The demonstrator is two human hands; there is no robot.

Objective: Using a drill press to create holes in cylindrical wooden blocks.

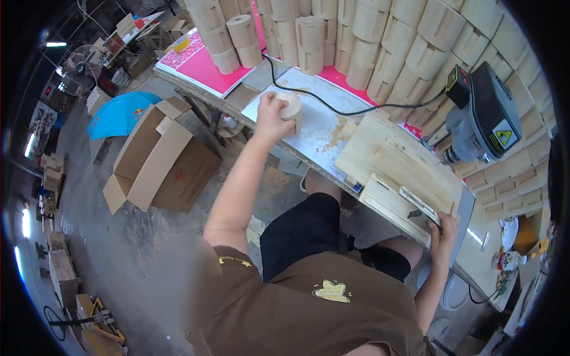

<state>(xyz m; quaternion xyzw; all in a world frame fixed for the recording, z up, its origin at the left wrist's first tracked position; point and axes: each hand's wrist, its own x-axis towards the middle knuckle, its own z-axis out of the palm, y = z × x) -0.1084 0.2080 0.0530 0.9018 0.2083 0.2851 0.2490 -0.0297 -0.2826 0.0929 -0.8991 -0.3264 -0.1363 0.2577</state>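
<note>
My left hand [271, 114] reaches out over the metal-topped workbench [320, 127] and closes on a round pale wooden piece [291, 106] standing on it. My right hand [444, 228] grips the near corner of a light wooden jig board [392, 163] lying on the bench's right end. A grey and black power tool [484, 118] stands just behind the jig, with its black cable [332, 108] running across the bench top.
Stacks of round wooden pieces [368, 29] fill the back of the bench and a pink sheet [205, 65]. An open cardboard box [157, 157] and a blue umbrella [119, 113] sit on the concrete floor to the left. My knees are under the bench.
</note>
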